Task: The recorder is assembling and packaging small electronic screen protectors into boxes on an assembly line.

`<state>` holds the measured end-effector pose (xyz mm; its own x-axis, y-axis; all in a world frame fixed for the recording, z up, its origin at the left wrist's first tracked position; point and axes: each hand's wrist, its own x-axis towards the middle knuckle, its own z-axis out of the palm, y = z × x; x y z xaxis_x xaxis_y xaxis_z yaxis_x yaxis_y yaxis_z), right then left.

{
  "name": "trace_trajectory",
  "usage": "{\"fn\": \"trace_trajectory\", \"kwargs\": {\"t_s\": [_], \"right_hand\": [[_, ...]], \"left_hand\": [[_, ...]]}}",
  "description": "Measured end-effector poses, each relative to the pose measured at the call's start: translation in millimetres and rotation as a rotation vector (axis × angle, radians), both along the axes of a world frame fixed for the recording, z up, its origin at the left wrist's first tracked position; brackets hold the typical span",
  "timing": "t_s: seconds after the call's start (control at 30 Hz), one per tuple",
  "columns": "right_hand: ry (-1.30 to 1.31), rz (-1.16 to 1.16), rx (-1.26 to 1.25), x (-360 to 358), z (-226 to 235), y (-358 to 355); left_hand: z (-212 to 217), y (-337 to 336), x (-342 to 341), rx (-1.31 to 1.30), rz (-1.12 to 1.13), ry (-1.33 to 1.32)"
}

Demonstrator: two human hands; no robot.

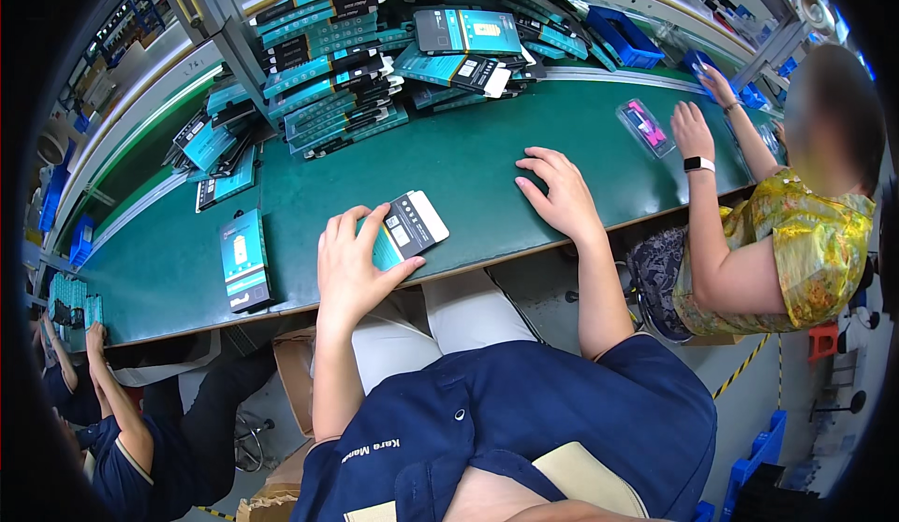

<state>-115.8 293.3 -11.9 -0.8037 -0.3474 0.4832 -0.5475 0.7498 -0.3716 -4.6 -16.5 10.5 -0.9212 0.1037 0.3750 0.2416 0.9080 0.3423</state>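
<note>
A flat black-and-teal cardboard box lies on the green table in front of me, its white end flap sticking out at the right. My left hand is on its left part, fingers over the far side and thumb along the near edge, hiding some of the teal print. My right hand hovers to the right of that box, its fingers apart and nothing in them. To the left of my left hand, a second teal-and-black box lies by the table's near edge.
Tall stacks of similar boxes stand at the back, with looser boxes beside them. A blue bin is at the back right. On my right, a co-worker's hands are near a clear package with a pink item. Others sit at far left.
</note>
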Motion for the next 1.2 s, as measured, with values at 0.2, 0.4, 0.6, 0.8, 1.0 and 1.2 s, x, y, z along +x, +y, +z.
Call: {"fn": "trace_trajectory", "kwargs": {"t_s": [0.2,0.4,0.6,0.8,1.0,1.2], "right_hand": [[-0.429,0.053,-0.119,-45.6,33.5,63.0],[-0.029,-0.643,0.375,-121.1,-16.4,211.4],[-0.001,-0.166,0.169,-13.4,-1.4,48.8],[-0.219,-0.118,-0.096,8.4,4.2,-20.4],[-0.371,0.521,-0.019,20.2,10.2,-28.3],[-0.594,0.749,-0.756,54.3,20.4,-80.2]], "left_hand": [[-4.7,-2.1,3.1,0.008,0.014,-0.007],[1.8,4.1,1.2,0.025,-0.050,0.013],[16.1,3.9,-1.4,0.089,-0.185,-0.127],[17.0,16.4,-9.7,0.025,-0.206,-0.121],[8.3,15.3,-12.7,0.013,-0.176,-0.061],[19.5,13.0,-14.1,0.261,-0.186,-0.147]]}}
